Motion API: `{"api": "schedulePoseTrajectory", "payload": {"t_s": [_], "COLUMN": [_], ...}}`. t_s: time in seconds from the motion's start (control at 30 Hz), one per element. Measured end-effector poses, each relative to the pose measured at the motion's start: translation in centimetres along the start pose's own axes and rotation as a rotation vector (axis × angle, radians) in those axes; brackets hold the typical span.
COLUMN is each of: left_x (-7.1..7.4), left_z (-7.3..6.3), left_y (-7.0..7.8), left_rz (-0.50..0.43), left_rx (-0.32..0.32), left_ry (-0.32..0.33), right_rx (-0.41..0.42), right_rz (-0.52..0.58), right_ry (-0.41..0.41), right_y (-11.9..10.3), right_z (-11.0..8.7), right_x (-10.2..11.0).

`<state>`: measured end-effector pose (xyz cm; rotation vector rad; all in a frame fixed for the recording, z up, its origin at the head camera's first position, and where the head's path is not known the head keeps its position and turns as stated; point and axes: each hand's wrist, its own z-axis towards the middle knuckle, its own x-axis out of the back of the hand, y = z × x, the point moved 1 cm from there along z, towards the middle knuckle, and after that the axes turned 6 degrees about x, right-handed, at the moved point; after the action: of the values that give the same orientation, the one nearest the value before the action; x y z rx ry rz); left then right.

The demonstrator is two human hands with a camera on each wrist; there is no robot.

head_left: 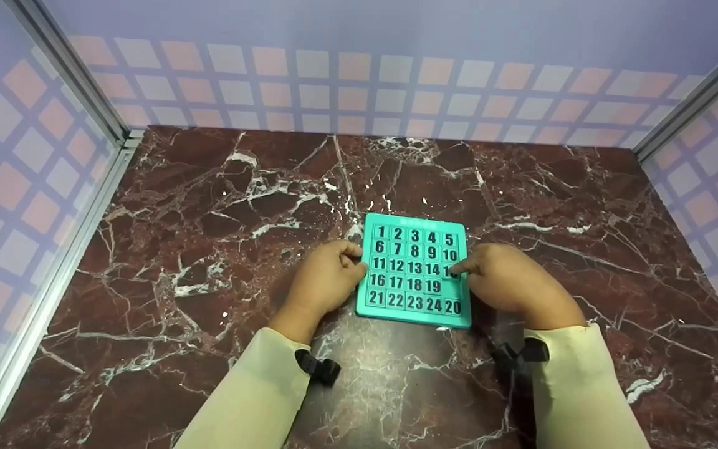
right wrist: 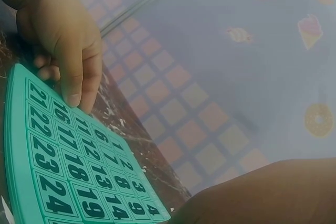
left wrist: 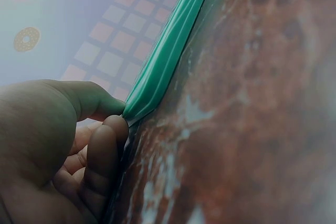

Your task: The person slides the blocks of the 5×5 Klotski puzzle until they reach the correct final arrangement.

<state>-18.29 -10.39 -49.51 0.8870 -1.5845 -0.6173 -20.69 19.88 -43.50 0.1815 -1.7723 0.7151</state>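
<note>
A turquoise number slide puzzle point(head_left: 414, 320) lies flat on the marbled table. Its tiles run in rows from 1 at the top left; 20 sits in the bottom right corner, below a gap beside 19. My left hand point(head_left: 328, 277) pinches the puzzle's left edge between thumb and fingers, also seen in the left wrist view, where the hand point(left wrist: 47, 145) meets the green rim point(left wrist: 157, 72). From the right side, my right hand point(head_left: 502, 277) reaches over the edge, its index fingertip on the tile at the end of the 11-to-14 row, partly covering its number.
Dark red marbled table point(head_left: 209, 237) with white veins surrounds the puzzle. Lilac walls with pink and white squares point(head_left: 338, 65) stand at the back and both sides, joined by metal corner strips point(head_left: 63, 68). Black wrist straps point(head_left: 318, 366) sit on both sleeves.
</note>
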Motion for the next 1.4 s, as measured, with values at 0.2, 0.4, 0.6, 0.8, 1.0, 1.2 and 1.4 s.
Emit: {"api": "schedulePoseTrajectory", "payload": {"t_s": [0.2,0.4,0.6,0.8,1.0,1.2,1.4], "left_x": [0.0,0.0,0.0,0.0,0.1,0.1,0.1], "left_z": [0.0,0.0,0.0,0.0,0.0,0.0,0.0], "left_y": [0.0,0.1,0.1,0.0,0.0,-0.1,-0.1], "left_rz": [-0.003,0.005,-0.004,0.002,-0.006,-0.010,-0.007], "left_rx": [-0.002,-0.004,-0.002,0.002,-0.008,-0.008,-0.010], "left_ry": [-0.002,0.003,0.004,0.004,0.006,0.004,0.008], "right_rx": [-0.010,-0.018,-0.014,-0.028,-0.032,-0.023,-0.015], "right_rz": [0.010,0.044,0.069,0.099,0.122,0.137,0.113], "right_ry": [-0.011,-0.037,-0.085,-0.145,-0.178,-0.207,-0.195], "right_y": [0.1,-0.2,-0.5,-0.9,-1.0,-1.1,-1.1], "right_z": [-0.1,-0.6,-1.1,-1.3,-1.3,-1.5,-1.4], "right_x": [0.1,0.3,0.5,0.7,0.8,0.9,0.9]}}
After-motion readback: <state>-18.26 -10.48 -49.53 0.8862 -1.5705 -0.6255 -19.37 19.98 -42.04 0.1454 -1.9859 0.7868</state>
